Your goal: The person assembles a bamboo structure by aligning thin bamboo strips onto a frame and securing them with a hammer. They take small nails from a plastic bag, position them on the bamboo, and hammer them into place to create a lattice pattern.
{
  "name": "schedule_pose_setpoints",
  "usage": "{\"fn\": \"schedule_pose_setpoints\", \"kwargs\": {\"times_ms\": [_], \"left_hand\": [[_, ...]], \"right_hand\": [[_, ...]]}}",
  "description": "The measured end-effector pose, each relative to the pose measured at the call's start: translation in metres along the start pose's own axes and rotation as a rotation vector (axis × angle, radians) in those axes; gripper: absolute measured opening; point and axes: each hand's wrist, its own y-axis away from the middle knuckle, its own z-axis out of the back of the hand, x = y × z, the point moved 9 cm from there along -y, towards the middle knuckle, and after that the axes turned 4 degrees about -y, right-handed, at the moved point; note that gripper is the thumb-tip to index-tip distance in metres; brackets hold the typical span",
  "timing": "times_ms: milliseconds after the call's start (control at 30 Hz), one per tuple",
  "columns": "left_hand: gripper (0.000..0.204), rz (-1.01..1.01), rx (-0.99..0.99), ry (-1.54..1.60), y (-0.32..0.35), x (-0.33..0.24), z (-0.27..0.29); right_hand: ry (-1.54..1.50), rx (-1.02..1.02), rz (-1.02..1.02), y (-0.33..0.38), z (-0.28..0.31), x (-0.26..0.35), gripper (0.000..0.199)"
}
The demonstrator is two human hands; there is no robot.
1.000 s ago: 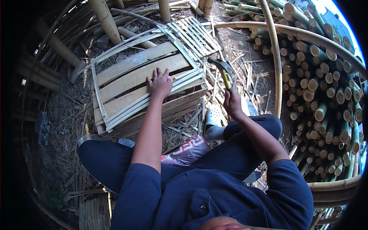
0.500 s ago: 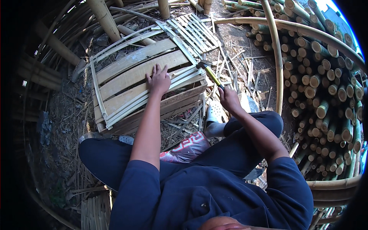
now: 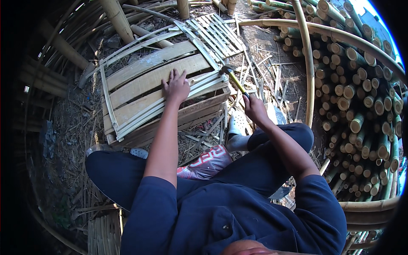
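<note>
In front of me stands a wooden crate (image 3: 193, 117) topped with wide flat boards (image 3: 148, 77). Pale bamboo strips (image 3: 146, 122) run along the top's near edge and others frame its left side. My left hand (image 3: 176, 88) lies on the boards with fingers spread, just behind those strips. In my right hand (image 3: 256, 109) is a claw hammer (image 3: 236, 82) with a yellow and black handle. Its dark head is at the crate's right corner, by the strip ends; whether it touches them I cannot tell.
A slatted bamboo panel (image 3: 216, 36) lies beyond the crate. Stacked bamboo poles (image 3: 357, 102) fill the right, behind an upright pole (image 3: 309, 76). Thick bamboo posts (image 3: 117, 21) stand at the back left. A printed bag (image 3: 207, 163) and scattered bamboo scraps lie near my legs.
The hammer head has shifted very slightly up and right at the crate's corner. My left hand keeps its place on the boards.
</note>
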Motion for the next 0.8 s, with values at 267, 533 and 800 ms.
{"fn": "schedule_pose_setpoints", "kwargs": {"times_ms": [267,533,800], "left_hand": [[0.054,0.003,-0.001,-0.013,0.0,0.001,-0.001],[0.053,-0.017,-0.014,0.021,-0.002,-0.002,0.003],[0.053,0.015,0.007,0.039,0.001,0.002,0.0]], "right_hand": [[-0.13,-0.178,0.075,-0.002,0.027,0.03,0.032],[0.078,0.105,-0.136,-0.024,-0.003,0.026,0.05],[0.005,0.018,-0.09,-0.012,0.019,0.03,0.046]]}}
